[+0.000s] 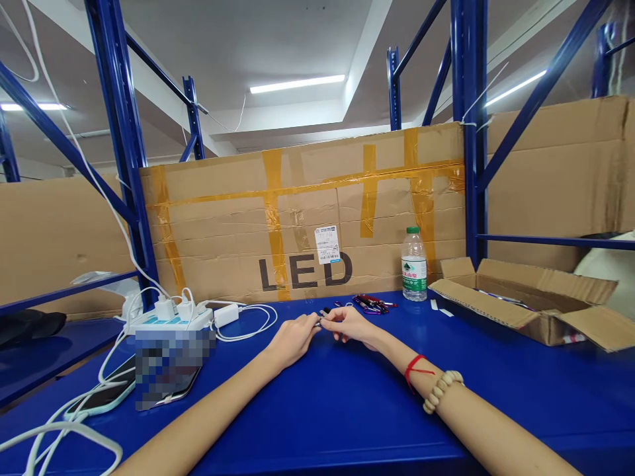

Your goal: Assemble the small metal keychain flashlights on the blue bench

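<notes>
My left hand (294,341) rests low over the blue tabletop with its fingers closed. My right hand (350,325) meets it from the other side, thumb and fingers pinched together. Between the fingertips shows a small dark and silvery piece, too small and covered to name. Just beyond the right hand lies a loose pile of slim red, purple and black pens (371,304), some with shiny metal parts. A red string and a beaded bracelet (443,391) circle my right wrist and forearm.
A water bottle (413,268) with a green cap stands near an open cardboard box (526,297) holding a few slim items. On the left are a white power strip (171,322), cables and phones (106,390). A large taped carton (223,231) walls off the back, between blue posts.
</notes>
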`<state>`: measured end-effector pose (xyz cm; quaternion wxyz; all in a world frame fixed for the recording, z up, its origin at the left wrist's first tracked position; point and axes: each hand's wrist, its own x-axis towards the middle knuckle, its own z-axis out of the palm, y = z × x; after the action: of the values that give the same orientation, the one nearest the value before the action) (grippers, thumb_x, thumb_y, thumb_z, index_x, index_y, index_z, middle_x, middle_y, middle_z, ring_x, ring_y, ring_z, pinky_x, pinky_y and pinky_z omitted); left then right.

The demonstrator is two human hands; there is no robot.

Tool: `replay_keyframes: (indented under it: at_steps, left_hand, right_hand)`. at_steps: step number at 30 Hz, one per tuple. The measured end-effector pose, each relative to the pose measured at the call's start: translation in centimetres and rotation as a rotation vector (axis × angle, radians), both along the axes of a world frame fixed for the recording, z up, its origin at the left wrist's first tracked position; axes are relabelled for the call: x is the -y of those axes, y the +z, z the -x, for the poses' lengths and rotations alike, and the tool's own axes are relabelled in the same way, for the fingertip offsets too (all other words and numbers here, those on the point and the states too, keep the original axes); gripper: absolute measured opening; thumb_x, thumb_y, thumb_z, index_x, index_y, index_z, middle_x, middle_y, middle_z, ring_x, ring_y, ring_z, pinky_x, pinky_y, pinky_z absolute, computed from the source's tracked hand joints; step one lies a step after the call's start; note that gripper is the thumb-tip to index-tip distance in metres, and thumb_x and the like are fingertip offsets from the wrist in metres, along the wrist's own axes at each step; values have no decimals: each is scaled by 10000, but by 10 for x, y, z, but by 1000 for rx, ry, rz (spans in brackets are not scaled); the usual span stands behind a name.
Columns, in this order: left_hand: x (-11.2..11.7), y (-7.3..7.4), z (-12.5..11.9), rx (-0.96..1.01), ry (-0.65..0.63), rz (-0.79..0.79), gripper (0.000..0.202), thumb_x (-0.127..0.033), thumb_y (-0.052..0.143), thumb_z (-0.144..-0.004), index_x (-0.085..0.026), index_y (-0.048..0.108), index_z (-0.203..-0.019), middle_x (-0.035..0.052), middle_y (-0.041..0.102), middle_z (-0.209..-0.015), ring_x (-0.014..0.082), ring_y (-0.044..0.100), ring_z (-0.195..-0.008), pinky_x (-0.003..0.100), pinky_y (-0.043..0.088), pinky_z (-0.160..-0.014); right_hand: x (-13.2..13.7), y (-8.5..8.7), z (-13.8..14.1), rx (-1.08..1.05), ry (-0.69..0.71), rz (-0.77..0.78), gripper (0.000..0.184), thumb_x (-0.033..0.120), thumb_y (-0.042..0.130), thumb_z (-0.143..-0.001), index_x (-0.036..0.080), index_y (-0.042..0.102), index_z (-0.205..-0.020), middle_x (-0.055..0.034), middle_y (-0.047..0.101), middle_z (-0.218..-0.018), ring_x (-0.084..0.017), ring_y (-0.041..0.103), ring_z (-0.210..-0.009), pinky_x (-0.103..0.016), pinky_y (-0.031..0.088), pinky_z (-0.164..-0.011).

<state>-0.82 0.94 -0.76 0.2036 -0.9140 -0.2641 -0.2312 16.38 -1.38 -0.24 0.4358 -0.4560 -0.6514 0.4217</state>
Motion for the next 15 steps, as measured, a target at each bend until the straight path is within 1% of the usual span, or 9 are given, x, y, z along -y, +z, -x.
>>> replay_keyframes:
  at_steps: [6, 11, 15]
  left_hand:
    - [2, 3, -1, 20, 21, 53, 157, -256, 247, -901, -184, 386, -906, 39, 586, -846, 166, 576, -753, 257, 446, -626]
    - [1, 3, 0, 15, 16, 14, 204, -247, 264, -899, -192, 367, -1066, 41, 592, -880, 164, 573, -785, 255, 450, -648]
    - [-3, 0, 1, 24, 25, -7, 223, -243, 267, -897, -192, 375, -1085, 45, 595, -909, 170, 565, -810, 262, 451, -655]
  right_hand:
    - [4, 5, 0, -31, -13, 68, 388, 504, 662, -546, 149, 579, -680, 51, 481, -554, -16, 448, -443, -105, 323, -356]
    - [4, 3, 3, -26, -68, 86, 380, 510, 643, -571, 148, 595, -680, 45, 485, -551, -15, 452, -438, -106, 325, -361]
    - [3, 2, 5, -12, -99, 69, 372, 505, 633, -590, 143, 595, -664, 27, 523, -595, -15, 457, -430, -109, 324, -351]
